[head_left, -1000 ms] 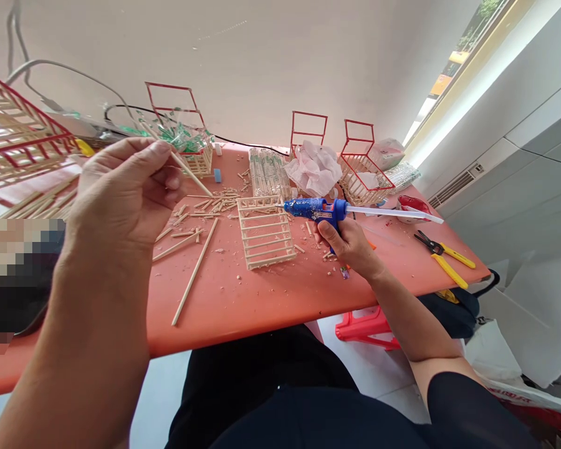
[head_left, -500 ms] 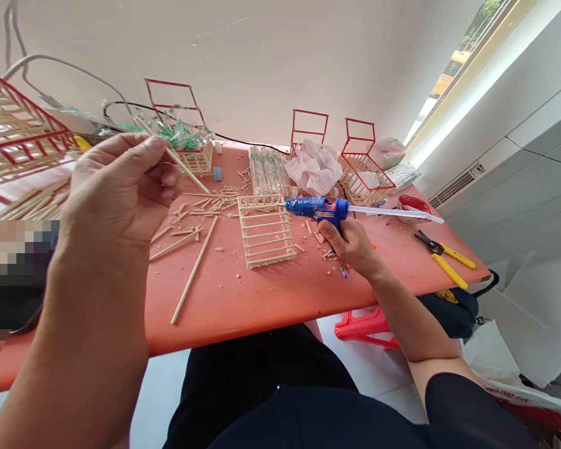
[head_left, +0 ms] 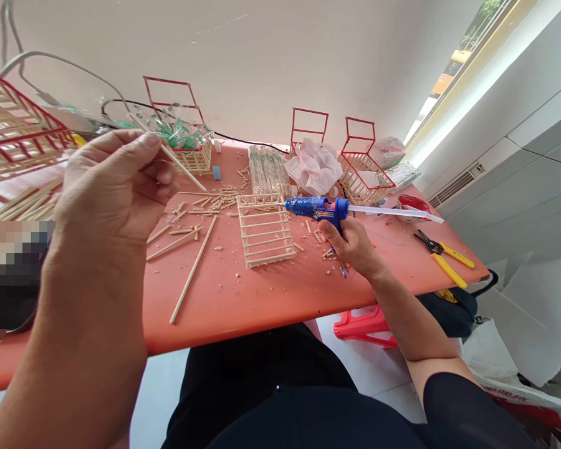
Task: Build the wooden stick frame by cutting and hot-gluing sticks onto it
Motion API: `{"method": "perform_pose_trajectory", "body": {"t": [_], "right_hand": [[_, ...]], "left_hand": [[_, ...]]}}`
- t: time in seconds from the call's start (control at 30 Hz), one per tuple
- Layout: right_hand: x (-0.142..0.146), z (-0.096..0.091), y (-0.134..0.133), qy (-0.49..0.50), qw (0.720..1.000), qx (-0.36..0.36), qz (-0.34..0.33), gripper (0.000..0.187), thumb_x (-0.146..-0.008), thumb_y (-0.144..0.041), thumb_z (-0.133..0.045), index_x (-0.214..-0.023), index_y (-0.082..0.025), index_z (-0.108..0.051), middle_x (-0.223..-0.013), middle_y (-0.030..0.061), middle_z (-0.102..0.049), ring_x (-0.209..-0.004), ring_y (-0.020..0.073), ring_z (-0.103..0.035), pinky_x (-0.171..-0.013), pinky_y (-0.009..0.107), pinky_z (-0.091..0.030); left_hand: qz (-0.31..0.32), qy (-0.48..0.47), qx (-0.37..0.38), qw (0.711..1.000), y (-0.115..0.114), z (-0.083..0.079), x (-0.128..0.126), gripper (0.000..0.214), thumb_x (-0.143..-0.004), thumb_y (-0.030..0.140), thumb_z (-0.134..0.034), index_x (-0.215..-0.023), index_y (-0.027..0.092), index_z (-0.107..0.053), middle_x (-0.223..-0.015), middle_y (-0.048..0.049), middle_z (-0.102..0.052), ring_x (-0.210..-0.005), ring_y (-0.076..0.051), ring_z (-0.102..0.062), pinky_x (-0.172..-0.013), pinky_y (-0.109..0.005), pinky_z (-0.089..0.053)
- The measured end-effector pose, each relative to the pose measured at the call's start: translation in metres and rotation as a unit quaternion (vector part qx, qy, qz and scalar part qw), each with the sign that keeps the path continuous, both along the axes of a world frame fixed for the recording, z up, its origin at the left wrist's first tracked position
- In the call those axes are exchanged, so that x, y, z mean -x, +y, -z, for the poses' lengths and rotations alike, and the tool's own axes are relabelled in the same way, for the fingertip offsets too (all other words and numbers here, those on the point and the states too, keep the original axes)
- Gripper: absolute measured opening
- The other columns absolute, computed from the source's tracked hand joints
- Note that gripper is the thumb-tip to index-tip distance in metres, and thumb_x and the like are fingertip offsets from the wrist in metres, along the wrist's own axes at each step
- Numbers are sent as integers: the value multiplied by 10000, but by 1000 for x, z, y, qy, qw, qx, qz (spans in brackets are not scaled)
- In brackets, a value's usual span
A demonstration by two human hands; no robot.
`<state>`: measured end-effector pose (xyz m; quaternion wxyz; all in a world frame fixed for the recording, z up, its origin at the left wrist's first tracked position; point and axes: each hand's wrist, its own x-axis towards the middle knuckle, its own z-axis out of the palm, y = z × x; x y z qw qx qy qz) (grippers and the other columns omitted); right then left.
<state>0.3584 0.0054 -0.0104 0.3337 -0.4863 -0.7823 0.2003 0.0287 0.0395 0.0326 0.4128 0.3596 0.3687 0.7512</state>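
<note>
Raised at the left, my left hand (head_left: 116,181) pinches a thin wooden stick (head_left: 183,166) between thumb and fingers, its free end slanting down to the right. My right hand (head_left: 353,246) is wrapped round the handle of a blue glue gun (head_left: 308,206). A long translucent glue stick (head_left: 393,213) juts from the gun's back. The nozzle points left, at the upper right corner of a small frame of wooden sticks (head_left: 266,237) lying on the orange table (head_left: 243,312); I cannot tell whether it touches.
Cut stick pieces (head_left: 222,201) and one long stick (head_left: 194,269) lie left of the frame. Behind are wrapped sticks (head_left: 267,168), crumpled tissue (head_left: 314,167) and red-trimmed stick baskets (head_left: 364,178). Yellow-handled pliers (head_left: 444,255) lie at the right. A larger stick structure (head_left: 23,137) stands far left.
My left hand has shifted slightly left with the stick. The glue gun and the wooden frame look almost unchanged.
</note>
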Motion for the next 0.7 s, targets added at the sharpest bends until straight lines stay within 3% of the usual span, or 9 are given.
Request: {"method": "perform_pose_trajectory", "body": {"t": [0.3,0.4,0.53,0.7], "right_hand": [[-1,-3,0,-2,1000,-7,-5,778,-958,-948,-428,-652,-235,-474,-588,-11,-487,-596,133,-443,-626,314,-302],[0,-5,-4,54,997,43,-31,740,-962,-916,-495,-699,-225,-527,-637,-2,-531,-615,137,-480,-615,304,-342],[-1,-9,-10,187,973,123,-66,680,-974,-878,-541,-797,-222,-570,-725,8,-566,-613,132,-482,-589,300,-380],[-4,-12,-12,221,968,108,-56,685,-966,-888,-543,-807,-222,-578,-719,15,-578,-633,143,-509,-589,299,-393]], "left_hand": [[3,4,-16,1000,1,3,2,218,-814,53,-751,-666,168,-640,-558,3,-580,-458,-97,-492,-365,-185,-331],[-2,-2,-13,1000,-1,1,0,230,-812,41,-759,-658,159,-637,-550,4,-566,-446,-93,-476,-355,-189,-294],[-10,-1,6,1000,-4,-4,-2,242,-798,60,-815,-671,161,-636,-564,7,-579,-440,-92,-480,-352,-195,-287],[-18,4,13,1000,-6,-7,-2,274,-818,54,-801,-655,165,-611,-563,18,-583,-424,-82,-483,-339,-175,-294]]}}
